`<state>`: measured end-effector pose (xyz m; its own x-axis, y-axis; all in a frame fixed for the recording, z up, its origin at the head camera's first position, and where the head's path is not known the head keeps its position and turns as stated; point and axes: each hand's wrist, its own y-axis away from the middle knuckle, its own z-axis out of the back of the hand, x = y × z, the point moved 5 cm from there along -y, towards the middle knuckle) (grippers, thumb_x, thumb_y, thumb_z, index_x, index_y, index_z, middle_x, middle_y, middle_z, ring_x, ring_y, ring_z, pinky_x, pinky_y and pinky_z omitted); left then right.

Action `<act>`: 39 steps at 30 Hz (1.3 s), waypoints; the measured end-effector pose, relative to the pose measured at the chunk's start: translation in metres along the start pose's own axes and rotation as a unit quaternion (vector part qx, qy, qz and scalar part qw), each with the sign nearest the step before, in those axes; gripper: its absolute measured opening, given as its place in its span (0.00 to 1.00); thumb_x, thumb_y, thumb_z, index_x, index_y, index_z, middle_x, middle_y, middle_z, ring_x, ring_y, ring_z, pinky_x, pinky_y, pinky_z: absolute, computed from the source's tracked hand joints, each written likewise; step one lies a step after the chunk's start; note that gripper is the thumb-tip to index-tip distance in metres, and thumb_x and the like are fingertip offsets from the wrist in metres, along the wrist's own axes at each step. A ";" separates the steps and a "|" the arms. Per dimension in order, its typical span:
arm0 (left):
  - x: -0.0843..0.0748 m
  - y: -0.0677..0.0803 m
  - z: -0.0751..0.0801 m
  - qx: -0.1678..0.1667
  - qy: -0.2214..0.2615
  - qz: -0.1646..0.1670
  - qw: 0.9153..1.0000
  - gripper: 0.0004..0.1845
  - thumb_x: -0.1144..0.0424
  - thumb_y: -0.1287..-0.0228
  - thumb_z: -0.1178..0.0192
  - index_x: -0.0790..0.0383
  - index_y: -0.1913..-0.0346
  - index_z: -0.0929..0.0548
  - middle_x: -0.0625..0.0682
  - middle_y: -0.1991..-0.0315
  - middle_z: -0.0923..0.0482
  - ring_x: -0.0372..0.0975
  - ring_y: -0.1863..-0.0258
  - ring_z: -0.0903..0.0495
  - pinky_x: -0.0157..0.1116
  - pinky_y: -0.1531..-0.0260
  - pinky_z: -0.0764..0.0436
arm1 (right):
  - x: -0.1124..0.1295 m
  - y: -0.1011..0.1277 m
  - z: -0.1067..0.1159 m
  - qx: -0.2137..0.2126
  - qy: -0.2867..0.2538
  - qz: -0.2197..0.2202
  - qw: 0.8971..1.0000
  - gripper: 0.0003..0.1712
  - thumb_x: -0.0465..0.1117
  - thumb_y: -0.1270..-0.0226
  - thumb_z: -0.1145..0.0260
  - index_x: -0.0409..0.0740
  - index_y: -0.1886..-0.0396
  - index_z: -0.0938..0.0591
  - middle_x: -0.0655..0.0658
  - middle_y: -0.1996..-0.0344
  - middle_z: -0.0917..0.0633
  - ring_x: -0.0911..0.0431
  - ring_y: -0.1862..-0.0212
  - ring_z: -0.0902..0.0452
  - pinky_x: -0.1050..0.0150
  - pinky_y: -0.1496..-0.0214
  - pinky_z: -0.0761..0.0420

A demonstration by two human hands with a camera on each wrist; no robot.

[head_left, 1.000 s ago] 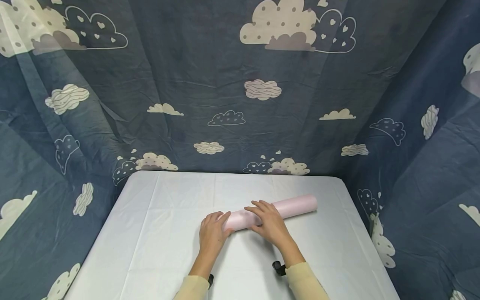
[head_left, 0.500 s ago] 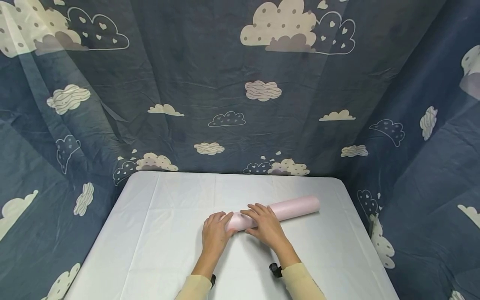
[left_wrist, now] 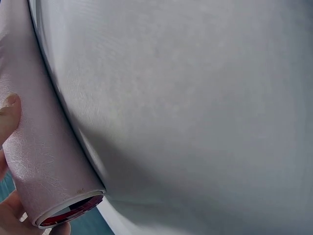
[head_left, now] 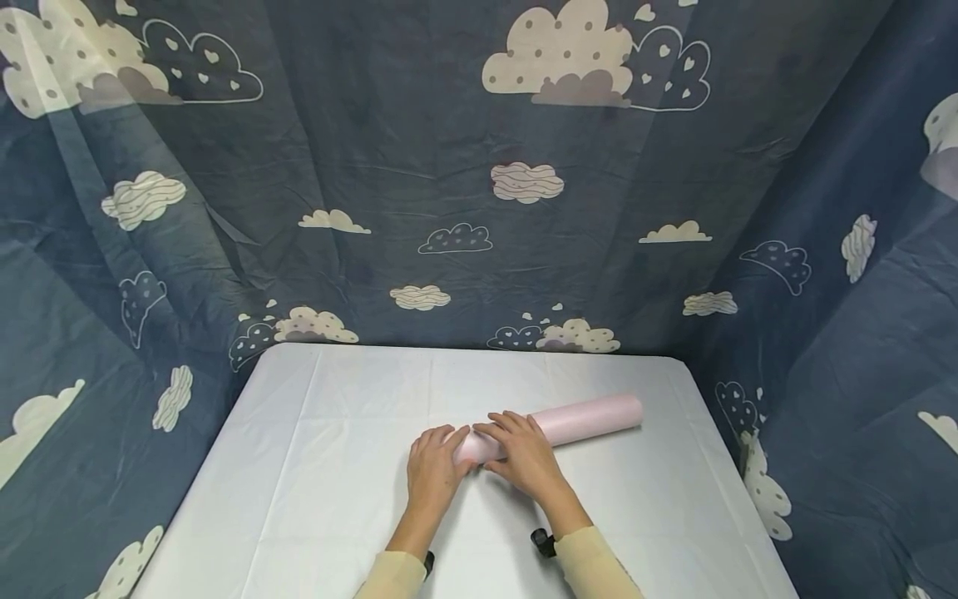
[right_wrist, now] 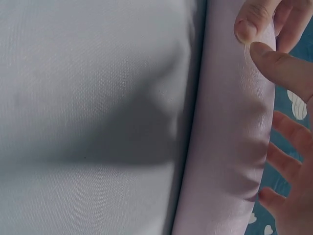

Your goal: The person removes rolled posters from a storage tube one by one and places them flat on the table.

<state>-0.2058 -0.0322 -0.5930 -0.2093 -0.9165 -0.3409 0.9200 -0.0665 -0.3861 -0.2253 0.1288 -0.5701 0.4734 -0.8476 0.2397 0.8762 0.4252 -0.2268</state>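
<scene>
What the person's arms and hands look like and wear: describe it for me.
Both arms wear plain pale yellow sleeves that stop short of the wrists. The left hand and right hand are bare, with no gloves or rings showing. A small black camera sits at the right wrist; at the left, only a bit of black shows.

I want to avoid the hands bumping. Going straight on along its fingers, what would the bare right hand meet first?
Most likely the bare left hand, whose fingertips lie just ahead of the right hand along the smooth pink cylindrical roll; exact heights are hard to judge.
</scene>
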 end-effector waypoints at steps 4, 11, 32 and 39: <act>-0.003 0.003 0.000 0.003 -0.009 -0.003 1.000 0.34 0.43 0.52 0.19 0.44 0.38 0.11 0.49 0.43 0.12 0.45 0.39 0.17 0.48 0.34 0.19 | 0.001 0.001 -0.004 0.000 0.003 -0.005 1.000 0.37 0.53 0.44 0.16 0.63 0.33 0.17 0.45 0.32 0.17 0.41 0.28 0.23 0.31 0.26 0.28; -0.005 0.007 -0.001 0.002 -0.010 -0.002 1.000 0.33 0.43 0.51 0.19 0.45 0.38 0.11 0.49 0.43 0.13 0.46 0.39 0.17 0.47 0.35 0.20 | 0.003 0.005 -0.010 -0.021 0.020 0.001 1.000 0.35 0.52 0.44 0.16 0.62 0.35 0.16 0.47 0.36 0.14 0.43 0.32 0.21 0.32 0.28 0.26; 0.005 0.013 0.007 -0.024 0.027 -0.009 0.999 0.38 0.46 0.47 0.21 0.43 0.30 0.18 0.52 0.34 0.19 0.51 0.32 0.23 0.58 0.28 0.26 | 0.009 0.002 -0.014 -0.057 0.045 -0.003 0.997 0.30 0.50 0.45 0.16 0.62 0.41 0.13 0.50 0.42 0.11 0.48 0.37 0.18 0.34 0.29 0.24; 0.016 0.009 0.035 -0.063 0.092 0.013 0.994 0.38 0.49 0.47 0.19 0.47 0.30 0.18 0.57 0.34 0.19 0.54 0.35 0.22 0.56 0.34 0.22 | 0.008 0.000 -0.013 -0.052 0.041 -0.007 0.998 0.31 0.46 0.46 0.14 0.61 0.40 0.13 0.50 0.41 0.12 0.46 0.36 0.19 0.33 0.28 0.25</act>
<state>-0.1890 -0.0612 -0.5724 -0.2535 -0.8285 -0.4994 0.8797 0.0173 -0.4752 -0.2223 0.1182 -0.5806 0.4487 -0.8781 0.1661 0.8664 0.3819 -0.3217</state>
